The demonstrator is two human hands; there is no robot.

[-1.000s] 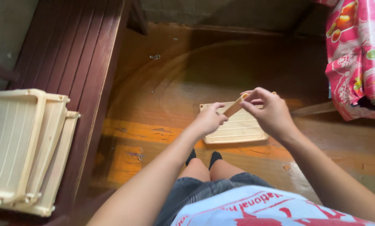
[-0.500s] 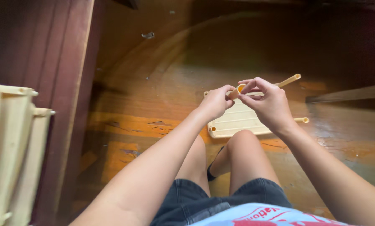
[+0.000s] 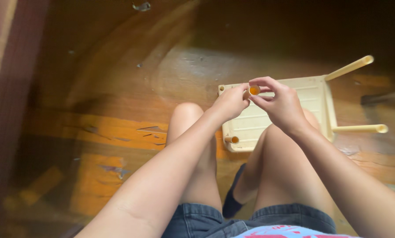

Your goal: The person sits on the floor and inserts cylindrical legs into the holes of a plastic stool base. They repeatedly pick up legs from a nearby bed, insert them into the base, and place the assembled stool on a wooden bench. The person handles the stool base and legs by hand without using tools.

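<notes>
Seen from above, sitting with bare knees [image 3: 186, 115] drawn up over a worn wooden floor [image 3: 118, 88]. Both hands meeting in front of the knees, over a cream plastic shelf panel [image 3: 254, 128] lying flat on the floor. Left hand [image 3: 231, 102] with fingertips pinched onto the open end of a short cream plastic tube [image 3: 253, 91]. Right hand [image 3: 280, 103] curled around the same tube from the other side, thumb and forefinger pressed together just under its rim, other fingers folded beneath. Tube end turned toward the camera, round mouth showing orange inside; rest of its length hidden by the right hand. Held in the air above the panel's far left corner, not touching the panel as far as can be told.

Panel slatted, with a socket at each visible corner. Two long cream tubes standing out from its right side: one tube [image 3: 349, 67] at the far right corner angled up and away, another tube [image 3: 360, 128] at the near right corner lying nearly level. A short stub [image 3: 231, 139] poking from the near left corner.

Dark sock [image 3: 232, 200] between the thighs, denim shorts [image 3: 215, 222] at the bottom edge. Floor scuffed, orange paint flaking along the left.
</notes>
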